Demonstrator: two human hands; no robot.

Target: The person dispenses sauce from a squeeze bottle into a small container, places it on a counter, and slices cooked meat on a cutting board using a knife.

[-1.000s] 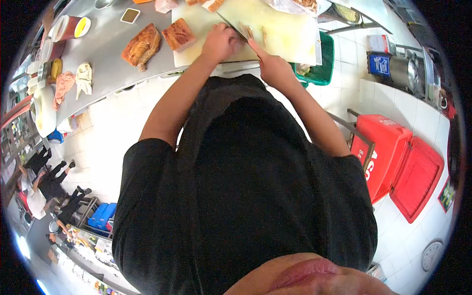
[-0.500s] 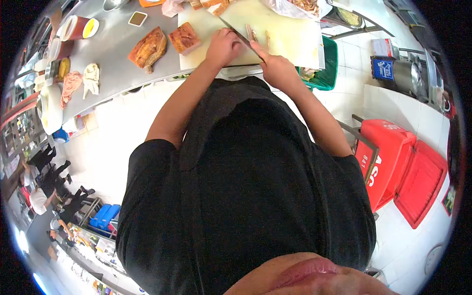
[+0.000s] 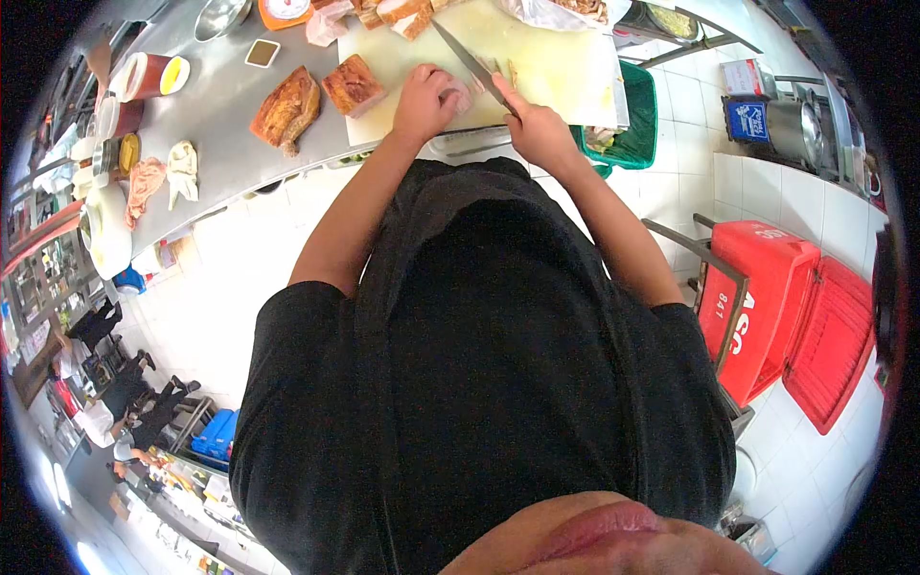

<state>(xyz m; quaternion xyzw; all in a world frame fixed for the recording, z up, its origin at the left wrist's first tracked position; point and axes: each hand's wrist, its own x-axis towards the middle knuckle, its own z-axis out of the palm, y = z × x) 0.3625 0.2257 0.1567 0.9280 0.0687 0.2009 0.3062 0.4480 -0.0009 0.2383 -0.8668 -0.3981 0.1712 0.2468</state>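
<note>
My right hand [image 3: 539,132] is closed around the handle of a knife [image 3: 467,56], its index finger stretched along toward the blade. The blade points up and left over the pale yellow cutting board [image 3: 565,72]. Curled over a piece of roast meat [image 3: 459,95] near the board's front edge is my left hand [image 3: 425,102]; the meat's pinkish cut face shows beside the fingers. A thin cut strip [image 3: 512,72] lies just right of the blade. To the left of my left hand sits a browned block of roast meat [image 3: 353,84], partly on the board.
Another browned chunk [image 3: 287,108] rests on the steel table [image 3: 220,105] near a small sauce dish [image 3: 262,54]. An orange scale [image 3: 286,10] and a steel bowl [image 3: 222,17] stand behind. A green bin [image 3: 639,125] is at the board's right; a red bin [image 3: 757,307] stands beside me.
The knife has swung to a steeper angle, away from my left hand. My left hand has shifted slightly down and left, and the meat's cut face now shows. The whole view has shifted a little.
</note>
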